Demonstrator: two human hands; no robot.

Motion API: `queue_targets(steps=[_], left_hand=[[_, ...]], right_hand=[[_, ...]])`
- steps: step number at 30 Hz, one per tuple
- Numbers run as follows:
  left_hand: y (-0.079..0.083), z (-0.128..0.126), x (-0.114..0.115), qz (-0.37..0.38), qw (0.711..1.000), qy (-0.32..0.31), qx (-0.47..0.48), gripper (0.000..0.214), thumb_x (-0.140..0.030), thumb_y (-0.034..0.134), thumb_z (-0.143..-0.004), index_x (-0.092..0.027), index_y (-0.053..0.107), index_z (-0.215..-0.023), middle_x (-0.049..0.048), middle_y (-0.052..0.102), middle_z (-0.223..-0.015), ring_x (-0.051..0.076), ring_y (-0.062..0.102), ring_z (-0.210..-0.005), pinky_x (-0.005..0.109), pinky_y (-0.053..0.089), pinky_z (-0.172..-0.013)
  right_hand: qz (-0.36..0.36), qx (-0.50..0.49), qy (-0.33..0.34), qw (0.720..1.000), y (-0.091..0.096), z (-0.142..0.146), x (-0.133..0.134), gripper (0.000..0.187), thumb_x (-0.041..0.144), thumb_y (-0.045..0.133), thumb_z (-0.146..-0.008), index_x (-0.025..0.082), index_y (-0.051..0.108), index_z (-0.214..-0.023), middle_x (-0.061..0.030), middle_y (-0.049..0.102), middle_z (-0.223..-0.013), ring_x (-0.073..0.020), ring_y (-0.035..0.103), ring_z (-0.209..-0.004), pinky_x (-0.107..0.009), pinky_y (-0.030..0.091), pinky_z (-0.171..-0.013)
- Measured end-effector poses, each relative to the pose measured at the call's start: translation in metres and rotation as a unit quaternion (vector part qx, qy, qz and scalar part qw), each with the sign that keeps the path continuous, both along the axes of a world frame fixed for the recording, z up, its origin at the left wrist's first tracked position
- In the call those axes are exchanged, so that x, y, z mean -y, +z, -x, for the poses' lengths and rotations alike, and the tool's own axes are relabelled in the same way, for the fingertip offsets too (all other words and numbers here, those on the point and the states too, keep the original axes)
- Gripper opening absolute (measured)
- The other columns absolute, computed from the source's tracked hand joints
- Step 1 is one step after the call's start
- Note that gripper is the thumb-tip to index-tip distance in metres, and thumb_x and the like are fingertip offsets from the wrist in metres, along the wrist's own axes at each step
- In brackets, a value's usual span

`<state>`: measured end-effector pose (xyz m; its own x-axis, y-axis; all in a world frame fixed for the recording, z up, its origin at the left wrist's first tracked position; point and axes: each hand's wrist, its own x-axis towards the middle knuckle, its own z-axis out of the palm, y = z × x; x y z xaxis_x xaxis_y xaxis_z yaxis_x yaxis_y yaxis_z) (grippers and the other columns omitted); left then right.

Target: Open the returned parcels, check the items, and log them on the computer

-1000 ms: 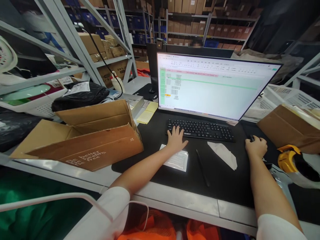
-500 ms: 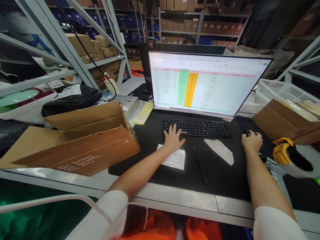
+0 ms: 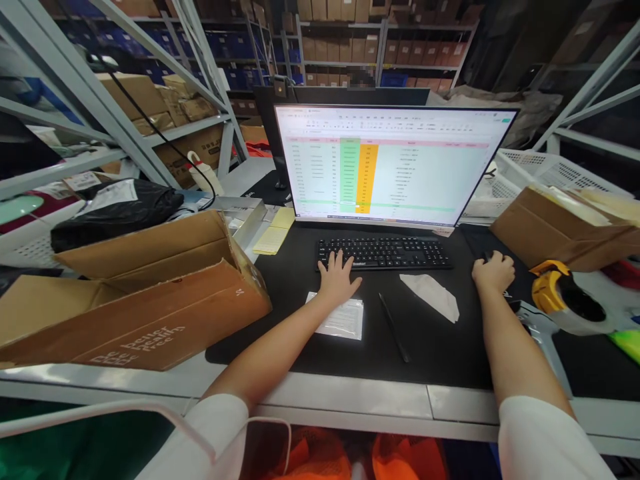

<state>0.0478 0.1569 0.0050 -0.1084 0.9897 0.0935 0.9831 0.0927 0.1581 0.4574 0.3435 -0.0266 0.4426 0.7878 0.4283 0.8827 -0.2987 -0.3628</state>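
Note:
My left hand (image 3: 338, 279) rests with its fingers spread on the lower left keys of a black keyboard (image 3: 395, 253). Under that wrist lies a small clear packet with a printed sheet (image 3: 345, 321). My right hand (image 3: 495, 272) is wrapped over a dark computer mouse (image 3: 485, 256), mostly hidden beneath it. Behind the keyboard, a monitor (image 3: 425, 173) displays a spreadsheet with a green and an orange column. Between my arms are a black pen (image 3: 394, 328) and a crumpled white tissue (image 3: 431, 297), both on the black desk mat (image 3: 345, 363).
An open cardboard box (image 3: 165, 333) stands at the left, with yellow notepaper (image 3: 274, 232) beyond it. At the right are a yellow tape dispenser (image 3: 549, 287), another cardboard box (image 3: 555, 230) and white baskets (image 3: 575, 167). A black plastic parcel (image 3: 120, 213) lies far left.
The view has shifted, so most things appear further left. On the screen, the spreadsheet rows differ and a green highlighted row now shows near the bottom. Both hands stay at the keyboard and mouse.

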Motion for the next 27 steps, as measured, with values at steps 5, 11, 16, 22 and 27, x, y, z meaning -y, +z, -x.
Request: queue_targets(steps=[5, 11, 16, 22, 27], left_hand=[[-0.0011, 0.0005, -0.0003, 0.000, 1.000, 0.001, -0.011, 0.071, -0.059, 0.044, -0.099, -0.023, 0.039, -0.160, 0.0162, 0.023, -0.172, 0.042, 0.018, -0.158, 0.073, 0.022, -0.120], [-0.0029, 0.0011, -0.0012, -0.006, 1.000, 0.001, -0.027, 0.071, -0.058, 0.043, -0.100, -0.022, 0.039, -0.160, 0.0163, 0.024, -0.171, 0.042, 0.019, -0.158, 0.073, 0.025, -0.119], [-0.0050, 0.0013, -0.0024, -0.009, 0.999, 0.003, -0.039, 0.070, -0.059, 0.042, -0.100, -0.022, 0.040, -0.160, 0.0162, 0.025, -0.171, 0.041, 0.020, -0.158, 0.073, 0.026, -0.119], [-0.0056, 0.0015, -0.0028, -0.008, 0.999, 0.001, -0.038, 0.070, -0.058, 0.042, -0.100, -0.022, 0.041, -0.160, 0.0169, 0.026, -0.171, 0.042, 0.020, -0.158, 0.073, 0.026, -0.119], [-0.0021, 0.0010, -0.0019, -0.002, 0.999, 0.001, -0.035, 0.070, -0.058, 0.041, -0.100, -0.022, 0.040, -0.160, 0.0164, 0.025, -0.171, 0.042, 0.019, -0.158, 0.074, 0.025, -0.119]], right_hand=[[0.006, -0.009, -0.014, 1.000, 0.0011, 0.0012, 0.0007, 0.045, 0.028, 0.053, -0.093, 0.016, 0.063, -0.136, -0.0211, 0.050, -0.141, -0.0358, 0.055, -0.116, -0.050, 0.045, -0.095], [0.009, -0.015, -0.027, 0.999, 0.0021, 0.0032, 0.0003, 0.044, 0.026, 0.054, -0.093, 0.016, 0.064, -0.135, -0.0210, 0.049, -0.141, -0.0367, 0.052, -0.120, -0.051, 0.044, -0.097], [0.014, -0.020, -0.033, 0.999, 0.0014, 0.0029, -0.0017, 0.042, 0.025, 0.053, -0.094, 0.015, 0.064, -0.133, -0.0219, 0.047, -0.142, -0.0368, 0.050, -0.121, -0.052, 0.043, -0.098], [0.021, -0.024, -0.034, 0.999, 0.0018, 0.0020, -0.0028, 0.041, 0.025, 0.053, -0.096, 0.015, 0.063, -0.134, -0.0221, 0.047, -0.141, -0.0367, 0.049, -0.122, -0.052, 0.043, -0.098], [0.022, -0.023, -0.030, 0.999, 0.0023, 0.0025, -0.0020, 0.042, 0.024, 0.053, -0.096, 0.015, 0.062, -0.136, -0.0219, 0.047, -0.143, -0.0371, 0.049, -0.123, -0.052, 0.043, -0.100]])
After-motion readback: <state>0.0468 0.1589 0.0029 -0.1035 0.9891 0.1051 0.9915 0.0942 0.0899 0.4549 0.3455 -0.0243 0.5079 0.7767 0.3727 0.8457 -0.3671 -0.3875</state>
